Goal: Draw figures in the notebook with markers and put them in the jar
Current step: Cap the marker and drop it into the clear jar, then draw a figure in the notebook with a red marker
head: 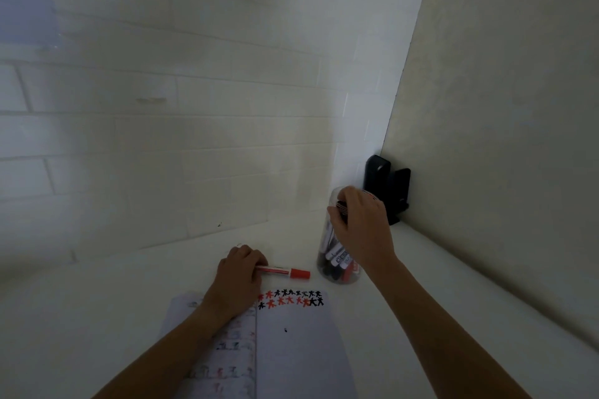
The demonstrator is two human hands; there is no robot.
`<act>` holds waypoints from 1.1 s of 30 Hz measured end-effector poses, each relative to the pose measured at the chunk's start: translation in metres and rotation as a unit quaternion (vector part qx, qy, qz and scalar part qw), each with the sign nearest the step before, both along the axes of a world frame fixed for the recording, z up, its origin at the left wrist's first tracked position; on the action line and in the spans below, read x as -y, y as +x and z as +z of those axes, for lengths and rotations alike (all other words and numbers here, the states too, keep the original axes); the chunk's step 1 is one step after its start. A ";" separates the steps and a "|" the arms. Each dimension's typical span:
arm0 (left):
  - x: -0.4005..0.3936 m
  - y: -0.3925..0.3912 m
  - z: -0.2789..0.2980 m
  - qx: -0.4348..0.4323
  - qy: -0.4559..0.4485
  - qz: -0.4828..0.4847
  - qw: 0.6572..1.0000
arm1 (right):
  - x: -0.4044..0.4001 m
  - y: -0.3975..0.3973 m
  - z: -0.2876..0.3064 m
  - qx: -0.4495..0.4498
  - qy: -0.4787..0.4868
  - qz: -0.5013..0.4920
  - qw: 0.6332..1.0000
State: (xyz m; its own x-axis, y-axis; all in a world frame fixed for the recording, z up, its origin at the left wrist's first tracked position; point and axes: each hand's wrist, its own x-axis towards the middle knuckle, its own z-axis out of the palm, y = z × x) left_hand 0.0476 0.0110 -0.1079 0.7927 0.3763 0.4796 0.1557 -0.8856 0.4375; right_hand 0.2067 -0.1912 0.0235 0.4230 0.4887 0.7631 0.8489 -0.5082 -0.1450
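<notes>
Red marker (285,271) in left hand (238,278); right hand (359,227) atop jar (337,266)

Red and black little figures (290,297) run in two rows across the white notebook (296,347); above it lies a red-capped marker (285,271); the counter (113,295) is white.

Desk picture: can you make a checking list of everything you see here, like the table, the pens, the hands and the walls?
Surface: white table, walled on two sides.
Job's things: open notebook with rows of red and black figures; capped red marker lying above it; clear jar upright, holding several markers.
Clutter: black holder in the corner behind the jar.
Hands: left hand grips the red marker; right hand at the jar's mouth, fingers round a dark marker.
Cables: nothing seen.
Surroundings: white brick wall; beige panel to the right.
</notes>
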 end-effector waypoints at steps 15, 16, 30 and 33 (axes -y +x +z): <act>0.017 -0.011 0.019 0.128 -0.018 -0.044 0.991 | -0.006 -0.022 -0.015 0.125 0.024 -0.070 0.989; 0.018 -0.012 0.020 0.138 -0.021 -0.048 0.989 | -0.007 -0.030 -0.018 0.136 0.042 -0.038 0.989; 0.029 -0.026 0.028 0.045 -0.061 -0.226 0.971 | -0.018 -0.069 -0.104 -0.454 0.077 0.217 0.861; 0.023 -0.019 0.022 0.067 -0.014 -0.151 0.986 | -0.015 -0.066 -0.102 -0.469 0.076 0.249 0.844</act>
